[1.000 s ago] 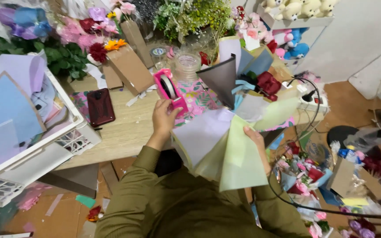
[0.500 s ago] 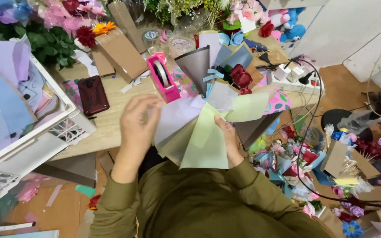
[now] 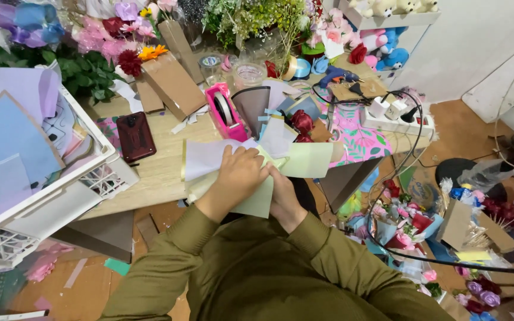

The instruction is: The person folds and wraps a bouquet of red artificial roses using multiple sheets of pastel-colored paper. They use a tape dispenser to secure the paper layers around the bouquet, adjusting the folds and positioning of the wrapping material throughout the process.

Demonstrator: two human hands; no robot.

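Note:
My left hand [image 3: 238, 176] lies on top of a stack of paper sheets [image 3: 209, 159], white and pale green, and presses them against my right hand [image 3: 282, 199], which grips the stack from below at its lower edge. A pale green sheet [image 3: 310, 159] sticks out to the right. The papers sit at the front edge of the wooden table [image 3: 156, 172]. Just behind them stands a pink tape dispenser [image 3: 225, 111], apart from both hands. My sleeves are olive green.
A white crate [image 3: 72, 190] of coloured papers stands at the left. A dark red phone [image 3: 135, 136], brown cardboard cones [image 3: 174, 83], red paper roses [image 3: 300, 122], a glue gun [image 3: 335, 76] and a power strip [image 3: 397, 122] crowd the table. Artificial flowers and bouquets litter the floor at right.
My left hand has come down from near the pink tape dispenser onto the top of the paper stack. The sheets have been drawn together and lowered toward my body.

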